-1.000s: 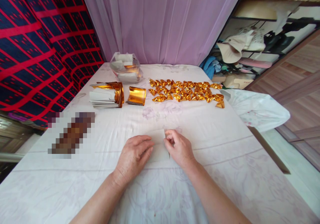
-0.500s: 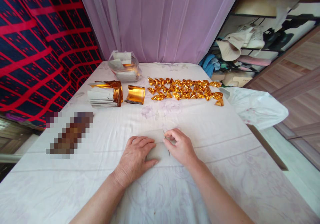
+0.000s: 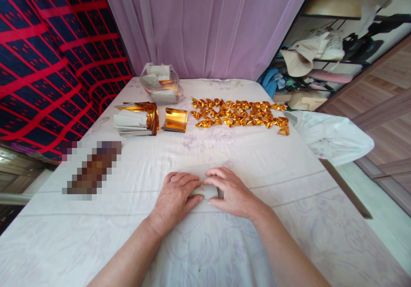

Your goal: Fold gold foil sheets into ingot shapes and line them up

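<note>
A sheet of paper [image 3: 208, 190], pale grey on the side facing me, lies on the table before me with its near part curled up into a roll. My left hand [image 3: 178, 197] holds the left end of the curl, thumb in front and fingers over the top. At the right end my right hand [image 3: 229, 192] grips it the same way, fingers bent above and thumb low. Part of the paper is hidden beneath my hands. Beyond it, rows of small folded gold foil pieces [image 3: 239, 113] stand at the back right.
A stack of foil paper [image 3: 131, 122] with grey backs sits at the back left, next to a smaller curved gold stack [image 3: 175, 120]. Behind them is a clear plastic bag [image 3: 160, 84] of more sheets. A blurred patch [image 3: 93, 169] covers something at left. A white bag [image 3: 340, 137] hangs past the right edge.
My right hand has moved from pinching the paper's right edge to wrapping round its right end. The near part of the paper is now curled up. My left hand has barely moved.
</note>
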`<state>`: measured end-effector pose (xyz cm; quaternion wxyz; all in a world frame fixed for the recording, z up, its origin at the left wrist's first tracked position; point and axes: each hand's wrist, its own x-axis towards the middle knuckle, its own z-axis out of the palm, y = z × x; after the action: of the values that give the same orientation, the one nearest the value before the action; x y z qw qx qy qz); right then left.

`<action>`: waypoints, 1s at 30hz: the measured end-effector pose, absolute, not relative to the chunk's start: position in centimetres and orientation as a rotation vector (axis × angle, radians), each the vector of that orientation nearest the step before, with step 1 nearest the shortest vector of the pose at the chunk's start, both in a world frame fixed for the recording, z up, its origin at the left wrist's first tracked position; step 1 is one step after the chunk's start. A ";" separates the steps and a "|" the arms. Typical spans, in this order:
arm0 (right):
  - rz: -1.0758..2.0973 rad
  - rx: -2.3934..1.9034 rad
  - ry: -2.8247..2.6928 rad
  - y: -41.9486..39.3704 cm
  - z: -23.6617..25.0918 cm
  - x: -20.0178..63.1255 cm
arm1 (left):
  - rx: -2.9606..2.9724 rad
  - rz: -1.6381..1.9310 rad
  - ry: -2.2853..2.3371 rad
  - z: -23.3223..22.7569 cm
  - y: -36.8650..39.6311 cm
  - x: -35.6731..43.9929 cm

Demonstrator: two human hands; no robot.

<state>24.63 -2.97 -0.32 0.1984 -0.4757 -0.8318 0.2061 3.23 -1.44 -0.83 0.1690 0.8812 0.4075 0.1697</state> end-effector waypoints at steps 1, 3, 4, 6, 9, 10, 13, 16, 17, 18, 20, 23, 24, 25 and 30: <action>0.574 -1.337 -2.341 -3.0 -0.2 24.7 | 2.501 0.484 1.156 -0.8 -1.4 3.2; 0.564 -1.344 -2.366 -3.0 0.0 24.7 | 2.494 0.486 1.147 -0.8 -1.4 3.2; 0.559 -1.345 -2.376 -3.0 0.1 24.7 | 2.490 0.490 1.144 -0.8 -1.4 3.2; 0.554 -1.346 -2.388 -3.1 0.2 24.8 | 2.480 0.500 1.143 -0.8 -1.3 3.2; 0.565 -1.337 -2.392 -3.1 0.3 24.9 | 2.469 0.507 1.134 -0.6 -1.3 3.1; 0.571 -1.332 -2.390 -3.1 0.4 25.0 | 2.467 0.501 1.128 -0.5 -1.3 3.1; 0.597 -1.326 -2.380 -3.0 0.6 25.1 | 2.464 0.481 1.114 -0.4 -1.3 2.8; 0.629 -1.327 -2.375 -3.0 0.7 25.2 | 2.460 0.480 1.127 -0.5 -1.3 2.6; 0.638 -1.324 -2.374 -3.0 0.7 25.2 | 2.461 0.478 1.133 -0.5 -1.3 2.5; 0.645 -1.319 -2.375 -3.1 0.7 25.3 | 2.463 0.472 1.133 -0.5 -1.2 2.5; 0.658 -1.308 -2.380 -3.1 0.7 25.5 | 2.467 0.456 1.121 -0.4 -1.2 2.5; 0.665 -1.299 -2.374 -3.1 0.6 25.8 | 2.459 0.456 1.102 -0.3 -1.1 2.5; 0.663 -1.298 -2.362 -3.1 0.6 25.9 | 2.451 0.462 1.099 -0.3 -1.1 2.5; 0.655 -1.297 -2.345 -3.0 0.5 25.9 | 2.441 0.470 1.098 -0.3 -1.1 2.5; 0.550 -1.294 -2.267 -2.6 -0.3 26.0 | 2.398 0.512 1.101 -0.3 -1.0 2.6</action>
<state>25.98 -2.57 -0.28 0.2349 -0.4716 -0.8260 0.2004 2.63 -1.03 -0.31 0.2249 0.8693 0.3991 0.1855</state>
